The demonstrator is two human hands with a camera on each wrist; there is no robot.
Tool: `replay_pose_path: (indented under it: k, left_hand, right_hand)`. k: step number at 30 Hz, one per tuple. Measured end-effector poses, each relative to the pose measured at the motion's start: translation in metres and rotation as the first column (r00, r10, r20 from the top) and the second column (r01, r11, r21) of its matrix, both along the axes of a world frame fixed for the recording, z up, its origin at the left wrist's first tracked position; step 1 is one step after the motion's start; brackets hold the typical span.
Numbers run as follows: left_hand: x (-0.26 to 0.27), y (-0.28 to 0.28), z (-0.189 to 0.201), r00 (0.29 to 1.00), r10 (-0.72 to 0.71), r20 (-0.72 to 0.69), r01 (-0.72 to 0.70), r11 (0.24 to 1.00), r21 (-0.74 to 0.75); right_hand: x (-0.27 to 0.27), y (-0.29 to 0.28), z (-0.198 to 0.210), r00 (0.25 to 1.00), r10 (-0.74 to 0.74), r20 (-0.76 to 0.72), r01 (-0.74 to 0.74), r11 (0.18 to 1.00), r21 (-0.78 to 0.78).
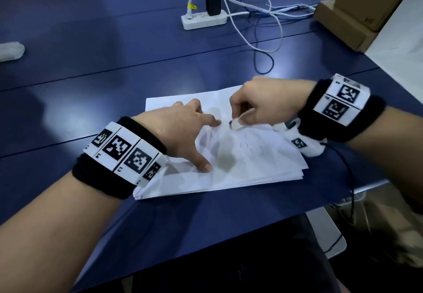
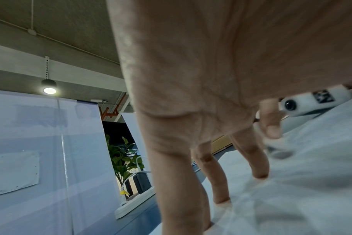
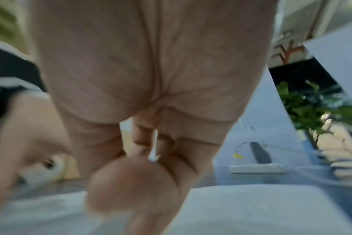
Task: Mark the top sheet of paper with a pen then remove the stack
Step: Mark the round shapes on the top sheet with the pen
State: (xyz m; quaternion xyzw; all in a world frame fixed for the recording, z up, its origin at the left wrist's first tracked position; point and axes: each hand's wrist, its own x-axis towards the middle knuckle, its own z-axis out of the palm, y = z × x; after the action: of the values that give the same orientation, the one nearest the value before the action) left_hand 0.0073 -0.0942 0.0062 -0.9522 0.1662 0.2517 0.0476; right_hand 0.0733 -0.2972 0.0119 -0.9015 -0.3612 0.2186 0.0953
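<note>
A loose stack of white paper (image 1: 240, 169) lies on the blue table (image 1: 91, 86), near its front edge. My left hand (image 1: 202, 142) rests on the top sheet with fingers spread and straight; in the left wrist view its fingertips (image 2: 259, 173) touch the paper (image 2: 303, 198). My right hand (image 1: 240, 115) hovers over the sheet's far middle, fingers curled round a white pen (image 1: 237, 122) whose dark tip points down at the paper. A faint small circle (image 1: 244, 145) shows on the top sheet. The right wrist view is blurred and shows the thumb (image 3: 131, 182) above the paper (image 3: 261, 209).
A white power strip (image 1: 203, 20) with a black adapter (image 1: 212, 0) and tangled white cables (image 1: 270, 31) lies at the back. Cardboard boxes (image 1: 366, 11) stand at the back right. A white wrapped object (image 1: 11, 51) sits at the left edge.
</note>
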Motion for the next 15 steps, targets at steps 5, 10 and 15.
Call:
replay_pose_path:
  k: [5, 10, 15]
  left_hand:
    - [-0.002, -0.007, -0.002, 1.000, 0.008, 0.030, -0.008, 1.000, 0.025]
    - [-0.003, -0.014, -0.003, 0.998, 0.024, 0.064, -0.026, 0.999, 0.039]
    - [-0.002, -0.018, -0.003, 0.997, 0.030, 0.068, -0.033, 0.999, 0.043]
  right_hand:
    - [-0.031, 0.003, -0.002, 0.978, 0.172, -0.121, -0.180, 0.982, -0.053]
    - [0.004, 0.005, 0.001, 0.996, -0.011, 0.088, 0.010, 1.000, 0.008]
    - [-0.030, 0.003, -0.001, 0.972, 0.181, -0.147, -0.190, 0.981, -0.047]
